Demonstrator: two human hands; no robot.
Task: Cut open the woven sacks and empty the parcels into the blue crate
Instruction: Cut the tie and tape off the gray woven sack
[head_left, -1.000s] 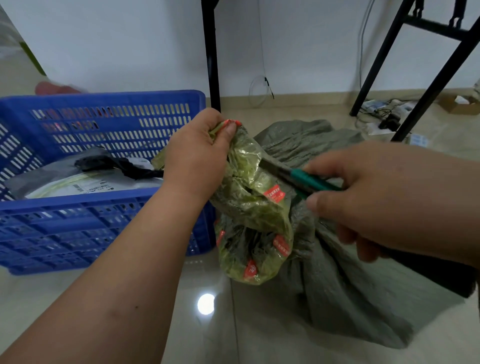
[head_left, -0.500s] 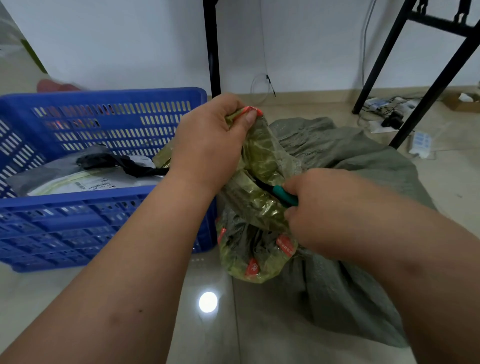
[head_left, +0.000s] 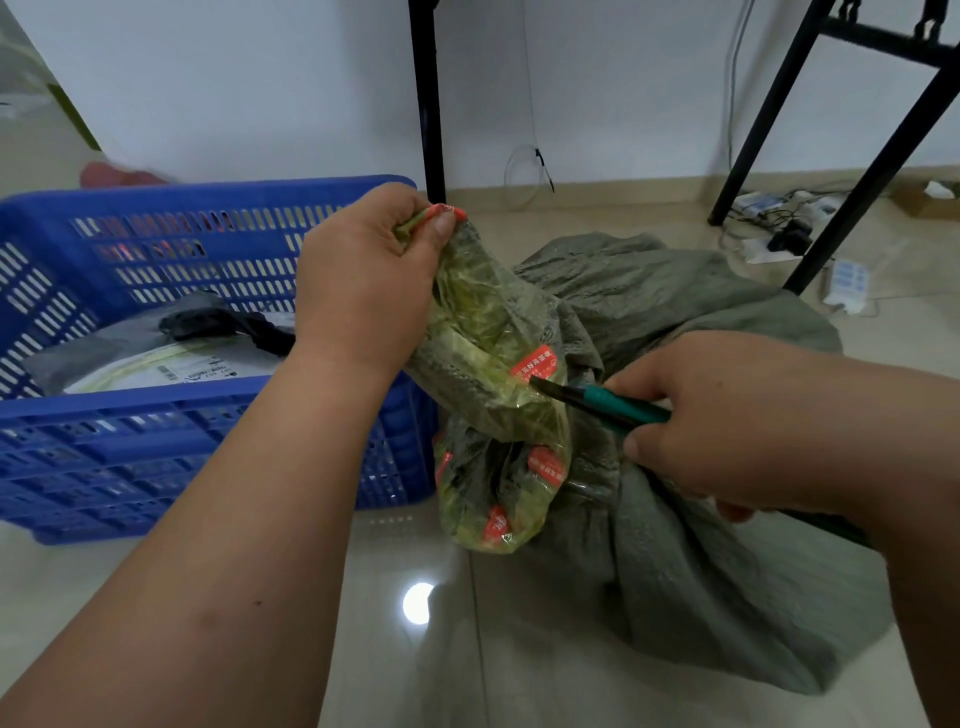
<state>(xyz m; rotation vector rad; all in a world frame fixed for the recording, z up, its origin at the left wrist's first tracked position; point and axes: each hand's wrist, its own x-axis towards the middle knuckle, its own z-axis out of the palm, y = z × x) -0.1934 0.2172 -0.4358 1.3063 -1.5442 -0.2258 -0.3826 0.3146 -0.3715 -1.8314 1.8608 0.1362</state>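
Head view: left hand (head_left: 363, 291) pinches the taped neck (head_left: 488, 332) of the woven sack (head_left: 701, 545) on the floor, just right of the blue crate (head_left: 156, 415). Right hand (head_left: 727, 421) grips a green-handled cutter (head_left: 597, 400), blade on the tape. Crate holds grey and white parcels (head_left: 150, 358).

The crate (head_left: 156, 410) sits left of the sack (head_left: 701, 545), touching its taped neck (head_left: 498, 395), with parcels (head_left: 156, 358) inside.
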